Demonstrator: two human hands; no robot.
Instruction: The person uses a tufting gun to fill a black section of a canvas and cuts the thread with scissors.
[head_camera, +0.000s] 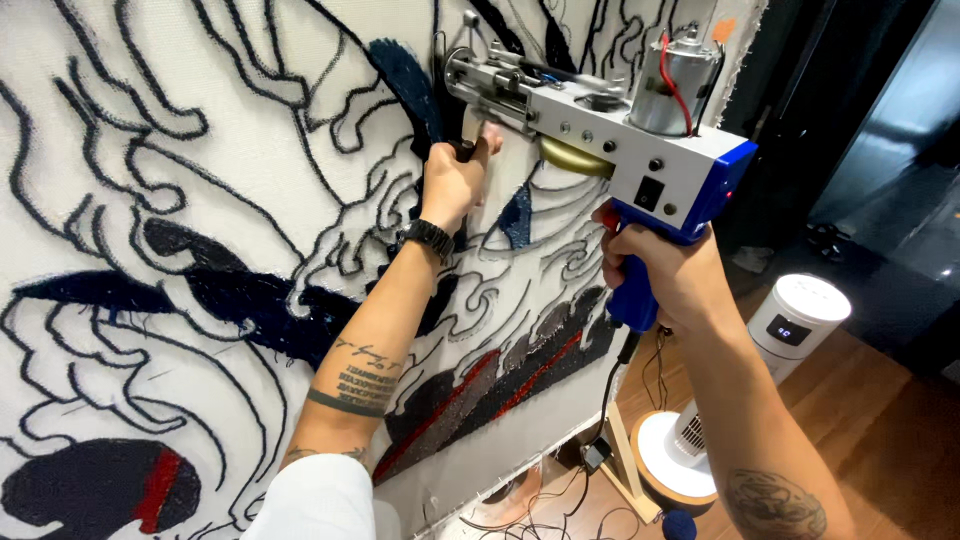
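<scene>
A white and blue tufting gun (640, 150) with a silver motor on top is pressed nose-first against a stretched white cloth (90, 90) drawn with dark blue outlines. My right hand (665, 275) grips the gun's blue rear handle. My left hand (458, 180), with a black watch on the wrist, is closed on the gun's black front handle under the needle end. Dark blue tufted yarn (405, 80) fills a patch right beside the needle.
Filled navy, grey and red patches (500, 385) run along the cloth's lower part. A black power cord (612, 400) hangs from the gun to a plug. A white cylindrical fan (790, 325) stands on the wooden floor at right, near a wooden frame leg (625, 455).
</scene>
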